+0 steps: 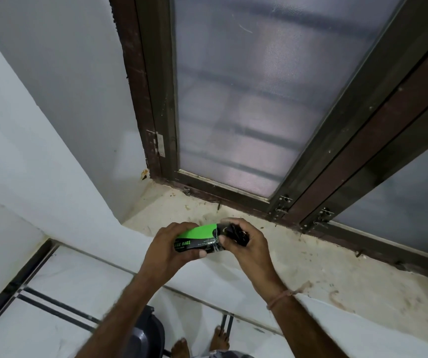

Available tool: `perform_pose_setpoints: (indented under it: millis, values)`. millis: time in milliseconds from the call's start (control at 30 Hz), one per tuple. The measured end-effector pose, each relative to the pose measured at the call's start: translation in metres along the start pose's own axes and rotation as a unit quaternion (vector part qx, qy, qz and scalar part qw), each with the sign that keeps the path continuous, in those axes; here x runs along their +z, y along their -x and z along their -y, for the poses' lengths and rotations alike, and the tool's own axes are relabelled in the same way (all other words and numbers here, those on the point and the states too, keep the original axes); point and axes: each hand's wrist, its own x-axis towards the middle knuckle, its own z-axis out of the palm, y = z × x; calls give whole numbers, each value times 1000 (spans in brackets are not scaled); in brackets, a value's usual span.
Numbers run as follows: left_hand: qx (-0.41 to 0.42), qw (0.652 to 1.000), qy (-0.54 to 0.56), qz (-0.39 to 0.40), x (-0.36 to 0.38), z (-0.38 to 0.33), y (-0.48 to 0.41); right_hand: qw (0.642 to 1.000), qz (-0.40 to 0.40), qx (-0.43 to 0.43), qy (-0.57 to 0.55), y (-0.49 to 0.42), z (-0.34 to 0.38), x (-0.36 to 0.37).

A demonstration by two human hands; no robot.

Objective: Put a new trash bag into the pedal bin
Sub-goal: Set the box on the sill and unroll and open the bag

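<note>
A green and black pack of garbage bags [199, 236] is held in front of me over a stone window sill. My left hand [174, 244] wraps around its left end. My right hand [244, 241] pinches the black bag roll [237, 233] that sticks out of the pack's right end. The dark pedal bin [147, 334] stands on the floor below, its lid down, partly hidden by my left forearm.
A dusty stone window sill [298, 262] runs under a dark-framed window with frosted panes [246, 99]. White walls close in on the left. The floor has white tiles with black stripes [52, 303]. My bare feet [200, 342] stand next to the bin.
</note>
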Motion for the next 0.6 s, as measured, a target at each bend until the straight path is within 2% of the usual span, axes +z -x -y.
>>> perform_pose_setpoints:
  millis: [133, 233, 333, 400, 467, 533, 600]
  values:
    - [-3, 1000, 17, -14, 1, 1, -1, 998, -23, -35, 56, 6, -3, 5]
    - [-1, 999, 23, -26, 0, 1, -1, 991, 28, -56, 114, 12, -9, 7]
    - [-1, 999, 28, -35, -2, 3, 0, 996, 52, -37, 65, 12, -10, 2]
    - [2, 999, 30, -37, -3, 4, 0, 1000, 5, 7, 2, 11, -6, -3]
    - [3, 999, 35, -35, -4, 4, 1, 994, -34, 100, -33, 9, 1, -10]
    - [4, 999, 37, -32, -6, 5, 1, 975, -26, 208, -75, 5, 4, -14]
    - [6, 999, 31, -26, -8, 6, 0, 961, -23, 246, -122, 2, 7, -16]
